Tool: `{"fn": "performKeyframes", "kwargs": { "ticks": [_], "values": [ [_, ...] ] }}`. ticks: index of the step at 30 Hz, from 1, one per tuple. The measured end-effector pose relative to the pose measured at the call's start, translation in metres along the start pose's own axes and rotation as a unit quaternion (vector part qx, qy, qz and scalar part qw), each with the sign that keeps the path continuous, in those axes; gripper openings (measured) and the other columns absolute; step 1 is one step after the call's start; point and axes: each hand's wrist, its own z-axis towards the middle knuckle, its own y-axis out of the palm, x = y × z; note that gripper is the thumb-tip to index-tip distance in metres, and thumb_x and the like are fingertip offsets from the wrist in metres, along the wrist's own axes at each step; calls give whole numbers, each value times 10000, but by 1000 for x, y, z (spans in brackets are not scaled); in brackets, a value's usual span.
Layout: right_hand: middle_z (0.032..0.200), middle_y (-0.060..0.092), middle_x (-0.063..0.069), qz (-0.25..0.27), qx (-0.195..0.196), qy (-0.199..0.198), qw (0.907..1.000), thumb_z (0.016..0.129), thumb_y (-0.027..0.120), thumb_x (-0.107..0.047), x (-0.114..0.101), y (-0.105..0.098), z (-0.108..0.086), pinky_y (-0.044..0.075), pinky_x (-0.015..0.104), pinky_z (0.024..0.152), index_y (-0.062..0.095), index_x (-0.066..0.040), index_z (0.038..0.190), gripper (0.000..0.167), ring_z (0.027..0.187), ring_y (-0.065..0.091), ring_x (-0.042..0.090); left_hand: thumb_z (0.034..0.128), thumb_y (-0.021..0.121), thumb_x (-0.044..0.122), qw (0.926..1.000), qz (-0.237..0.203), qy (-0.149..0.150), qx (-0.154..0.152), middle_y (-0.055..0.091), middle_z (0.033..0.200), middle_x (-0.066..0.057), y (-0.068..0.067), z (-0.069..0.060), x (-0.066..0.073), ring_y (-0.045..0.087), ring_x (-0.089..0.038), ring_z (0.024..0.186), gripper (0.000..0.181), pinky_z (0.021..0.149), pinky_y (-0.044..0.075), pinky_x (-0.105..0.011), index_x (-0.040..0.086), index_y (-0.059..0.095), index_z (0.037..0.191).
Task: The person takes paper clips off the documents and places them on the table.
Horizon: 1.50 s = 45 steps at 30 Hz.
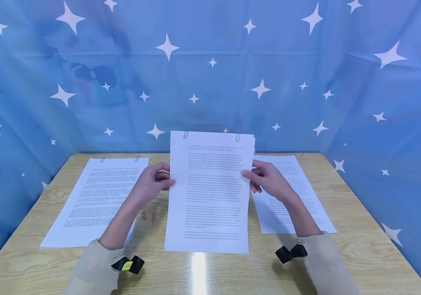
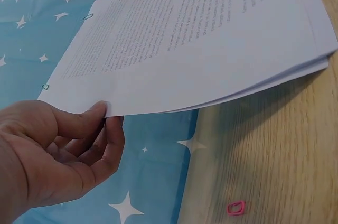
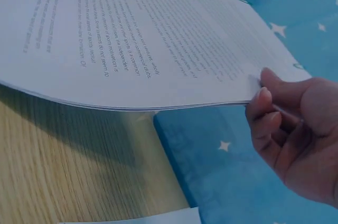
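A stack of printed sheets (image 1: 214,196) is held up off the table between both hands, its text facing the head camera. Two green paper clips (image 1: 238,137) sit on its top edge. My left hand (image 1: 153,180) pinches the left edge, thumb in front and fingers behind. On the right edge, my right hand (image 1: 269,178) pinches the stack the same way. In the left wrist view the sheets (image 2: 211,34) bow and their lower edges part slightly. The right wrist view shows the thumb and fingers of the right hand (image 3: 296,129) at the paper's edge.
On the wooden table (image 1: 159,274), a clipped stack of printed sheets (image 1: 100,196) lies at the left. More printed paper (image 1: 295,196) lies at the right, partly behind the right arm. Two pink paper clips (image 1: 153,217) lie left of the raised stack. A blue star-patterned curtain (image 1: 210,82) hangs behind.
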Motion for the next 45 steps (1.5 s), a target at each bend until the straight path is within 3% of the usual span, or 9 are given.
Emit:
{"fn": "performKeyframes", "kwargs": {
  "ticks": [5,9,12,17,23,30,36,41,45],
  "values": [
    [590,529,136,-294,343,-166,9988,1033,608,-279,-2,0,-2,356,313,444,694,-81,1114,230,486,464,328,944,664,-31,9996,114,227,-89,707,988,-155,2,-1,5,679,-253,896,228,870,542,-526,-29,615,1166],
    [589,530,110,-401,666,-281,9966,1028,618,-277,-3,1,-2,357,303,428,702,-77,1087,225,488,474,325,956,671,8,9982,365,477,-11,698,1001,-149,4,-2,8,670,-242,899,215,805,556,-400,-37,625,1161],
    [598,539,101,-424,839,-375,9949,1026,622,-257,-4,2,-2,372,297,422,701,-69,1109,219,492,485,319,965,680,53,9956,551,744,175,700,978,-127,6,-3,12,660,-231,860,177,732,516,-306,-18,643,1123],
    [602,543,101,-420,955,-447,9935,1025,624,-237,-4,3,-2,368,295,411,697,-62,1124,213,478,486,234,973,685,100,9901,564,1195,470,705,971,-119,5,-6,22,642,-229,834,174,688,482,-276,-2,673,1114],
    [619,545,116,-408,984,-362,9936,1018,634,-211,-5,4,-1,349,280,416,696,-43,1141,217,486,482,219,978,686,124,9841,529,1473,836,694,981,-127,3,-9,34,627,-248,863,185,740,490,-246,-4,687,1111],
    [621,548,109,-467,957,-405,9935,1016,635,-186,-6,4,-2,354,278,417,697,-47,1151,203,487,486,209,974,686,98,9693,655,2027,1230,687,976,-128,2,-9,47,648,-225,883,170,778,506,-201,-14,692,1102],
    [614,543,116,-573,944,-475,9928,1017,632,-164,-7,4,-3,334,283,413,696,-45,1153,192,485,483,203,966,695,89,9582,816,2317,1465,692,977,-116,3,-10,55,659,-224,883,198,815,531,-280,-7,685,1139],
    [597,531,97,-685,907,-524,9921,1023,624,-184,-10,5,-4,320,288,414,704,-60,1147,192,479,476,207,956,708,85,9545,851,2396,1560,699,986,-136,5,-8,60,671,-259,912,243,856,548,-404,-2,687,1182],
    [586,523,82,-787,910,-540,9913,1021,629,-199,-10,5,-4,314,294,414,709,-72,1136,190,474,470,244,955,709,88,9518,855,2470,1603,710,1026,-138,7,-8,63,673,-262,913,246,855,546,-406,1,692,1185]
  ]
}}
